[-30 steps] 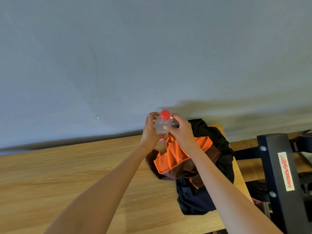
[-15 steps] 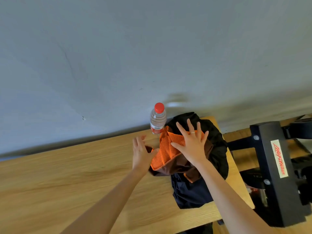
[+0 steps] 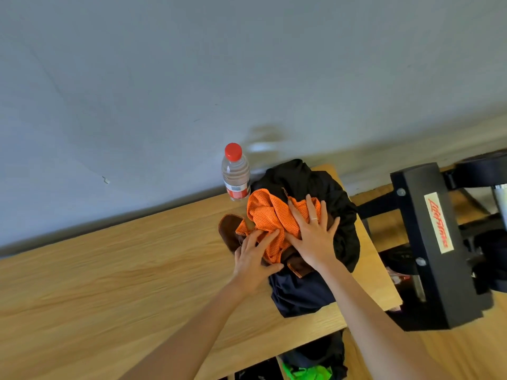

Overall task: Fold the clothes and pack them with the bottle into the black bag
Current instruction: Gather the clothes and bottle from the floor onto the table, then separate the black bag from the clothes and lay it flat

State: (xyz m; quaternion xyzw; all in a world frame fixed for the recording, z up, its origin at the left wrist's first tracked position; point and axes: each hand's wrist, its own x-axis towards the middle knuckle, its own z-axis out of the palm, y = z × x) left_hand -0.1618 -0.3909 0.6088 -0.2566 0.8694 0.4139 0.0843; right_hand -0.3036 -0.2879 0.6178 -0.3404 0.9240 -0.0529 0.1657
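Wooden bench (image 3: 109,270) against grey wall. Both hands flat, fingers spread, gripping nothing: left hand (image 3: 253,263) and right hand (image 3: 312,237) press the orange mesh garment (image 3: 270,215) on the dark clothes pile (image 3: 323,187). Bottle (image 3: 235,172) upright just behind, nearer left hand.

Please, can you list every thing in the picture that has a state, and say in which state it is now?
Bottle: upright on the table, capped, nobody holds it.
Orange garment: crumpled, not folded, on top of the pile.
Dark clothes: heaped, not folded.
Left hand: fingers straight, on the garment.
Right hand: flat, fingers spread, pressing the garment.
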